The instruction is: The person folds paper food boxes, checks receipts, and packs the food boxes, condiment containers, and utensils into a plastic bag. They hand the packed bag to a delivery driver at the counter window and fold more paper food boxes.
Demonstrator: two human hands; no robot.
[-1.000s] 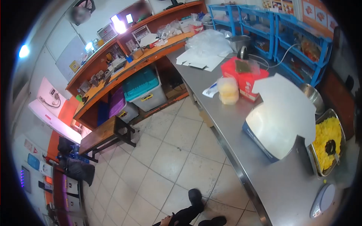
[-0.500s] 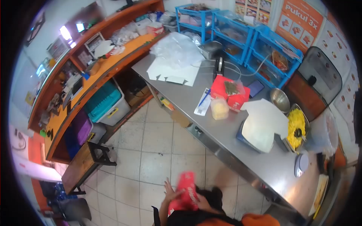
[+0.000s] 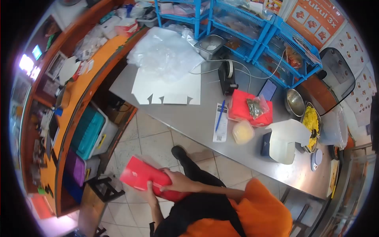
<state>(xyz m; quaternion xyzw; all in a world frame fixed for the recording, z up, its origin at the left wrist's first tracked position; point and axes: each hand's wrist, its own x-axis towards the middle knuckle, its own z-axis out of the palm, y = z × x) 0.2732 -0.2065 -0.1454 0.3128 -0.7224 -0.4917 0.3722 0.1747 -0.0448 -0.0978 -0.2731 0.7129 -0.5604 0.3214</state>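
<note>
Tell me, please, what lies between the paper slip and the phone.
In the head view, a red carton lies between the slip and the phone, with a small clear bag on top.

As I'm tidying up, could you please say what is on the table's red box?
A clear plastic packet of something greenish lies on the red box; the surface under its filling is hidden.

Blue plastic racks (image 3: pixel 238 33), orange wall poster (image 3: pixel 316 19), teal-lidded bin (image 3: pixel 89 132), wooden bench (image 3: pixel 90 209), tape dispenser (image 3: pixel 226 81)
</note>
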